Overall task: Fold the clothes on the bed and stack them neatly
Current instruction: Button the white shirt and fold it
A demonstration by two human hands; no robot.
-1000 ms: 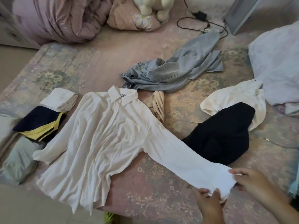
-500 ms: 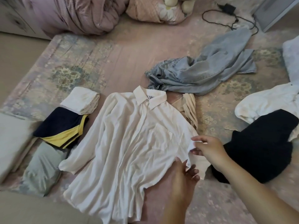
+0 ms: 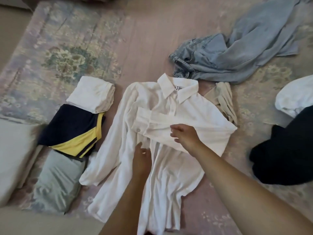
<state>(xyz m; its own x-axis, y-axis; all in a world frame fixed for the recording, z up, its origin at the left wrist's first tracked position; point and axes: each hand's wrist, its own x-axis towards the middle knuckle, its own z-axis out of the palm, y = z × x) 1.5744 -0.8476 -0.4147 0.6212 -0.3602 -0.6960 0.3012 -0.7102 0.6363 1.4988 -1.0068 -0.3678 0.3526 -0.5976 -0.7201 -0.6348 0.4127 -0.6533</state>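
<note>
Resting on the folded-over sleeve point(image 3: 169, 126), the right hand point(image 3: 185, 137) lies fingers spread and loosely bent, fingertips touching the cloth across the chest of the white shirt point(image 3: 162, 150); whether it pinches any fabric I cannot tell. The left hand point(image 3: 141, 157) sits just below it on the shirt's front, fingers straight and close together, flat against the cloth, holding nothing. The shirt lies face up in the middle of the bed point(image 3: 144, 39), collar at the top, its other sleeve trailing down its left edge. Left of the shirt, 3 folded pieces in a row: a white one point(image 3: 92, 94), a navy and yellow one point(image 3: 74, 131), a grey-green one point(image 3: 55, 180). Above the shirt's collar, touching it, a heap of light blue jeans point(image 3: 237, 53). Tucked beside the shirt's right shoulder, a beige garment point(image 3: 223, 99). Well right of the shirt, a black garment point(image 3: 284, 153) with a crumpled white one point(image 3: 293, 97) above it
</note>
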